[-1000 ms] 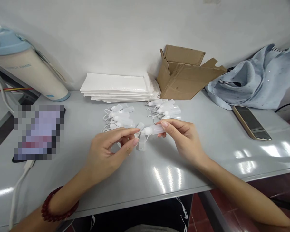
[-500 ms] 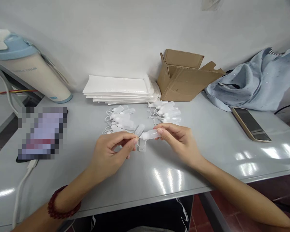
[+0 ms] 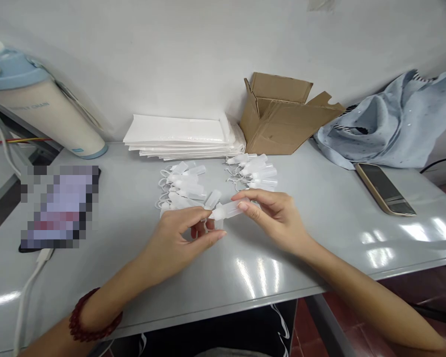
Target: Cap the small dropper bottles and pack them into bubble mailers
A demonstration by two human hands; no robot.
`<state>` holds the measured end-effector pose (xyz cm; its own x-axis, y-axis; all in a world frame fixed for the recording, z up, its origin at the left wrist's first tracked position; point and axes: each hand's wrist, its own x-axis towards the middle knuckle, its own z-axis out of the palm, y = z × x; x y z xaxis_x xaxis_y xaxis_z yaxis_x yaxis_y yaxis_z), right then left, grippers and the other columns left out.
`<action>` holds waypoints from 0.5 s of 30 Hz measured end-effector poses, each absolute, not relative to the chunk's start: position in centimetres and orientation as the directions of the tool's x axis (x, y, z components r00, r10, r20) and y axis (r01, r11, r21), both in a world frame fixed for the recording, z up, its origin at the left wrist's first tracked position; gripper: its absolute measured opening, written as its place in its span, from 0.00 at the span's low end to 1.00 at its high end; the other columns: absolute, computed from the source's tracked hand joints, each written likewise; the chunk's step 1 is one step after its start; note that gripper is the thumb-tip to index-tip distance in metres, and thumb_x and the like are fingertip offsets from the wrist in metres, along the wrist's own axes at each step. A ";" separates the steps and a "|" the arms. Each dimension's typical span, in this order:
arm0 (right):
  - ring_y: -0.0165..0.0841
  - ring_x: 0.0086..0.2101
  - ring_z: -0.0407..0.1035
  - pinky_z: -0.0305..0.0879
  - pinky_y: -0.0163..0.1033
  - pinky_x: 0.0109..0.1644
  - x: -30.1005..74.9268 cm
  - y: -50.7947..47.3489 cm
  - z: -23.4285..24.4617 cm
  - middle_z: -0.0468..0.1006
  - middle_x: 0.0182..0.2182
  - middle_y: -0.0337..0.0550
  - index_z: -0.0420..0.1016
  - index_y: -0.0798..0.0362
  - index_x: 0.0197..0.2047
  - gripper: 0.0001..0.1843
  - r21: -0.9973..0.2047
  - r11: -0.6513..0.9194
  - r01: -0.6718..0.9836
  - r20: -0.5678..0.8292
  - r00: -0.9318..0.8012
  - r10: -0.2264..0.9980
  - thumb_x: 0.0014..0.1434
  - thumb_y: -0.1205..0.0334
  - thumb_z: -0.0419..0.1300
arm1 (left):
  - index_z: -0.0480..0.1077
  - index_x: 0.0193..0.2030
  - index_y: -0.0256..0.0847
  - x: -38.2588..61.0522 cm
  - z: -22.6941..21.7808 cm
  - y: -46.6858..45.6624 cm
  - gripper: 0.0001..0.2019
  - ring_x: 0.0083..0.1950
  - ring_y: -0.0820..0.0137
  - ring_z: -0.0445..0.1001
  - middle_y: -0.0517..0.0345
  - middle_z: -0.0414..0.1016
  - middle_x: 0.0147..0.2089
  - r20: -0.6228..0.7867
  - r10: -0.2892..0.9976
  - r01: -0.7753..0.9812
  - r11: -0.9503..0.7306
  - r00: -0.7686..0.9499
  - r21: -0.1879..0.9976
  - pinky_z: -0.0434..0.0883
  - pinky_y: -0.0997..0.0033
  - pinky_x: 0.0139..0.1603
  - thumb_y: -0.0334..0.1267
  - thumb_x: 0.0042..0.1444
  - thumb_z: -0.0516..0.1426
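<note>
In my right hand [image 3: 271,215], between thumb and fingers, is a small translucent plastic dropper bottle [image 3: 231,209], lying nearly level with its white tip toward the left. My left hand [image 3: 182,235] is at that tip, its index finger beside or touching it; the thumb is spread away below, so the hand is open. Behind my left hand lies a pile of similar dropper bottles [image 3: 188,187] with thin looped straps. A second group of bottles [image 3: 260,173] lies beyond my right hand. The fingertips behind the held bottle are partly hidden.
Against the wall are a stack of white padded envelopes [image 3: 178,131], an open cardboard box [image 3: 282,129] and a light blue cloth bag [image 3: 390,126]. A phone [image 3: 386,189] lies right; a blurred phone with a cable [image 3: 33,277] and a large bottle [image 3: 48,109] are left.
My left thumb has come away from the bottle tip and dropped lower, opening the pinch. My right hand still holds the bottle in nearly the same place. The view has shifted slightly.
</note>
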<state>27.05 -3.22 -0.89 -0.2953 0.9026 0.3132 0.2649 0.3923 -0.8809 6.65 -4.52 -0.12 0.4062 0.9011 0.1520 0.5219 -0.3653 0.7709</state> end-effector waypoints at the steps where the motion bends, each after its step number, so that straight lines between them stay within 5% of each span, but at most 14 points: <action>1: 0.28 0.32 0.72 0.67 0.34 0.38 27.1 -3.2 -0.9 0.79 0.31 0.38 0.78 0.54 0.39 0.07 -0.876 0.395 0.277 0.316 -0.289 0.904 0.61 0.63 0.58 | 0.71 0.29 0.41 6.7 -0.1 -4.5 0.05 0.24 0.78 0.67 0.68 0.69 0.23 0.159 0.910 0.520 -0.355 0.384 0.776 0.65 0.80 0.27 0.36 0.53 0.60; 8: 0.32 0.36 0.72 0.68 0.38 0.41 28.1 -2.1 -1.0 0.78 0.36 0.41 0.74 0.52 0.46 0.11 -0.820 0.417 0.391 0.280 -0.361 0.890 0.62 0.58 0.57 | 0.74 0.30 0.43 5.8 -0.1 -3.9 0.08 0.23 0.77 0.67 0.66 0.71 0.22 0.132 0.949 0.580 -0.282 0.288 0.764 0.64 0.79 0.25 0.39 0.57 0.56; 12: 0.38 0.45 0.69 0.66 0.44 0.48 29.8 -0.4 -1.0 0.74 0.47 0.47 0.63 0.51 0.58 0.24 -0.613 0.543 0.574 0.375 -0.394 0.839 0.60 0.55 0.60 | 0.74 0.26 0.42 5.0 0.5 -3.1 0.10 0.18 0.78 0.62 0.66 0.70 0.20 -0.027 1.000 0.590 0.020 0.003 0.807 0.62 0.80 0.19 0.42 0.54 0.58; 15: 0.41 0.45 0.68 0.66 0.45 0.46 31.3 1.0 -1.2 0.74 0.44 0.50 0.68 0.53 0.51 0.15 -0.432 0.555 0.711 0.482 -0.338 0.809 0.61 0.58 0.58 | 0.71 0.21 0.41 4.9 1.0 -2.5 0.13 0.16 0.78 0.60 0.66 0.65 0.16 -0.131 0.983 0.566 0.182 -0.130 0.804 0.59 0.80 0.16 0.43 0.53 0.58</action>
<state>31.29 0.97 -1.21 -0.3376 0.8085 0.4820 0.7110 0.5546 -0.4323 4.85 -2.47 0.96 -0.1303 0.9828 -0.1310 0.5661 0.1822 0.8039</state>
